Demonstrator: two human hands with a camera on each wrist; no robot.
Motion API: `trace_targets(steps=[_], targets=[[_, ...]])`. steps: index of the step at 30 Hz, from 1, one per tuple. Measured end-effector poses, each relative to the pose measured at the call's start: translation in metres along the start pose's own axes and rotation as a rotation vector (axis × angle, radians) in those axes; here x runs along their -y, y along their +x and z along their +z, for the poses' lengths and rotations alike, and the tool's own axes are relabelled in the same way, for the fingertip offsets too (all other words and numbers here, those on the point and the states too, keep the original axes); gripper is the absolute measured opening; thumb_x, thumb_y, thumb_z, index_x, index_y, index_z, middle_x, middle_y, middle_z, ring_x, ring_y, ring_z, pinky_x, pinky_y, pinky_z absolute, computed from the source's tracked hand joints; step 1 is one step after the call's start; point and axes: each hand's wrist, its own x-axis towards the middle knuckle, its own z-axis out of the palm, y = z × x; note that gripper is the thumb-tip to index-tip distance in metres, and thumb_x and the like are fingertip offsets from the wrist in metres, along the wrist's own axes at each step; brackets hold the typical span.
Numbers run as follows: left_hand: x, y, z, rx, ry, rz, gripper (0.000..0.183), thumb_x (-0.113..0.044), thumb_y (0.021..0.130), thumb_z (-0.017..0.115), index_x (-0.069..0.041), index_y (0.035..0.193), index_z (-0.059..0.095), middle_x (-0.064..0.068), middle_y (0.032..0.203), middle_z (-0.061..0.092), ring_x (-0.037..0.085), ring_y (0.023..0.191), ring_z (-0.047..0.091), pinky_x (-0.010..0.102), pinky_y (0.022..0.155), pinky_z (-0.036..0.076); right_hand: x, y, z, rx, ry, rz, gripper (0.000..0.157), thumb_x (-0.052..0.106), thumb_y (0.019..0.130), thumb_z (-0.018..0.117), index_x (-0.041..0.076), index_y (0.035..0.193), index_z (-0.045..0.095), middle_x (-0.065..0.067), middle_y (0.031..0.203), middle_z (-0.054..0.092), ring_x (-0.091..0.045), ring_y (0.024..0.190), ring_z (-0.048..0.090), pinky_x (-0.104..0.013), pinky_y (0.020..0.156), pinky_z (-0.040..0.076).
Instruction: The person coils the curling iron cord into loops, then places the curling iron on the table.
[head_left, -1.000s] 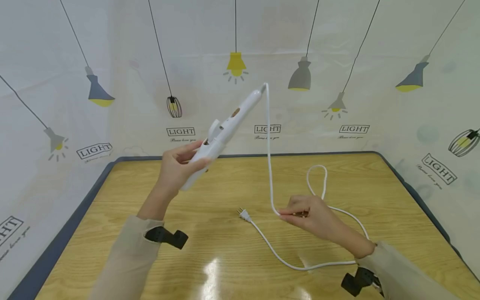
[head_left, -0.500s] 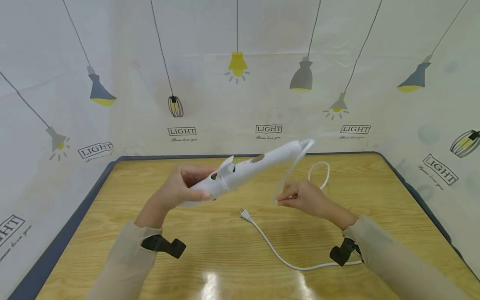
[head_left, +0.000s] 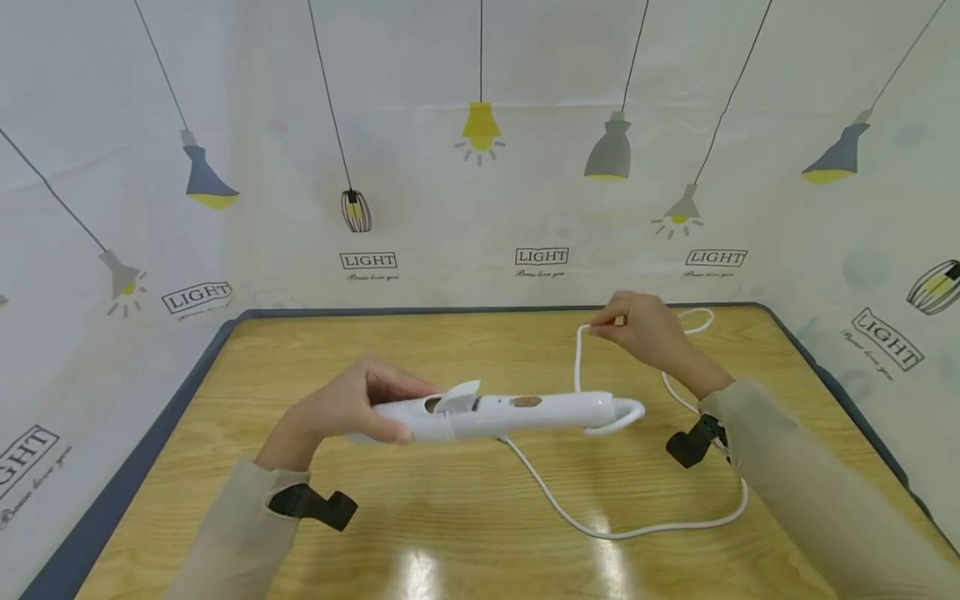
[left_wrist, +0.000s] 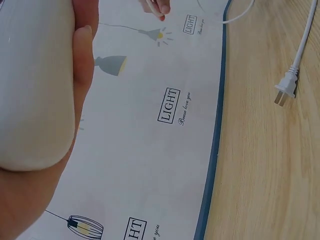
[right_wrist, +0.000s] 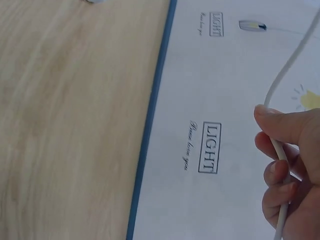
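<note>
A white curling iron [head_left: 491, 415], with a raised lever and a gold oval on its side, is held nearly level above the table in the head view. My left hand [head_left: 341, 408] grips its left end, thumb in front. The rounded white end [left_wrist: 35, 100] fills the left part of the left wrist view. From the right end the white cord [head_left: 578, 358] bends back and rises to my right hand [head_left: 647, 333], which pinches it. In the right wrist view the cord [right_wrist: 295, 55] runs between thumb and curled fingers.
The wooden table [head_left: 262, 517] has a dark blue edge, with a lamp-patterned sheet [head_left: 420, 183] behind it. The rest of the cord lies curved on the table at right. Its two-pin plug [left_wrist: 287, 85] lies on the wood in the left wrist view.
The curling iron's cord end has swung down from steeply raised to nearly level. My right hand has moved up and away toward the back edge, still pinching the cord.
</note>
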Motion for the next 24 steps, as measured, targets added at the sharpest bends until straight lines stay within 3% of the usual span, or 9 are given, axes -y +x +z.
trace_targets(steps=[8,14,18,24], targets=[[0.009,0.002,0.008,0.060,0.079,-0.163,0.042,-0.001,0.074,0.074,0.000,0.115,0.064,0.013,0.105,0.066,0.013,0.071,0.059,0.027,0.059,0.050,-0.006,0.006,-0.026,-0.110,-0.003,0.025,0.011,0.011,0.081,0.071,0.005,0.089,0.074,-0.005,0.077,0.061,-0.017,0.057,0.047,-0.027,0.048,0.038],[0.021,0.007,0.013,0.071,0.158,-0.243,0.041,-0.004,0.075,0.073,0.001,0.115,0.063,0.010,0.102,0.067,0.012,0.069,0.058,0.026,0.058,0.049,0.003,0.006,-0.044,-0.170,-0.012,0.038,0.012,0.012,0.082,0.069,0.005,0.091,0.073,-0.006,0.079,0.062,-0.017,0.055,0.047,-0.026,0.048,0.037],[0.028,0.008,0.012,0.028,0.243,-0.298,0.042,-0.009,0.074,0.075,-0.004,0.114,0.065,0.007,0.102,0.067,0.014,0.071,0.059,0.028,0.061,0.051,0.008,0.001,-0.057,-0.194,-0.065,0.015,0.015,0.016,0.083,0.068,0.007,0.093,0.073,-0.006,0.078,0.061,-0.015,0.056,0.045,-0.027,0.048,0.035],[0.036,0.011,0.009,-0.099,0.373,-0.371,0.042,-0.013,0.072,0.077,-0.010,0.113,0.067,0.004,0.105,0.066,0.015,0.078,0.061,0.031,0.066,0.051,0.019,-0.009,-0.074,-0.188,-0.149,-0.004,0.018,0.019,0.086,0.066,0.007,0.098,0.072,-0.002,0.070,0.054,-0.015,0.055,0.040,-0.029,0.048,0.031]])
